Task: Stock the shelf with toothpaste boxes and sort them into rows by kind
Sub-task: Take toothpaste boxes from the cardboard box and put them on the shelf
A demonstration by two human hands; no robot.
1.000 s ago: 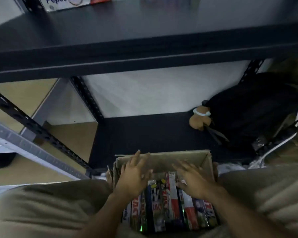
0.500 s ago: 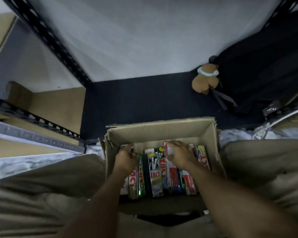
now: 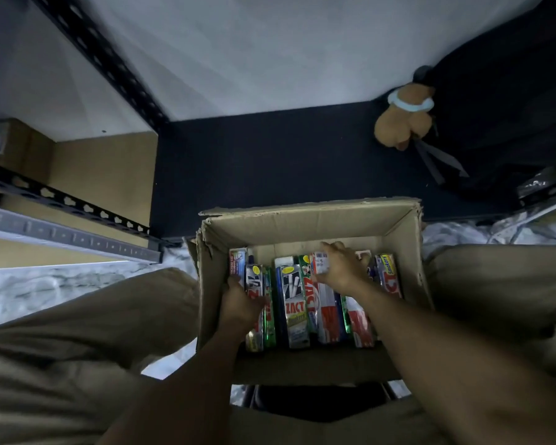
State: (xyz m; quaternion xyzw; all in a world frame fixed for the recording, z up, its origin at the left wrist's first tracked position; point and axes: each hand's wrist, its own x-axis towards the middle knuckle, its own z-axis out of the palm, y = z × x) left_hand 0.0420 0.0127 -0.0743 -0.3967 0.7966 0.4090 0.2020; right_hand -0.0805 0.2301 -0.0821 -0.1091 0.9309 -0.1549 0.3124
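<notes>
Carton (image 3: 302, 220): 6 o'clock between knees, facing shelf (image 3: 270, 162) at 12 for short reaches.
Toothpaste boxes (image 3: 294, 303): upright in carton, ends up for picking.
Left hand (image 3: 241, 305): curled round silver box (image 3: 254, 281), carton's 9 o'clock side.
Right hand (image 3: 341, 268): pinching top of red-white box (image 3: 326, 314), likely to lift it.

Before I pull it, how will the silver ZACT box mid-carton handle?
The silver ZACT box looks stiff and straight-edged, probably light. It stands wedged between neighbouring boxes in the cardboard carton, so it may drag them. Its glossy face could be slippery.
</notes>
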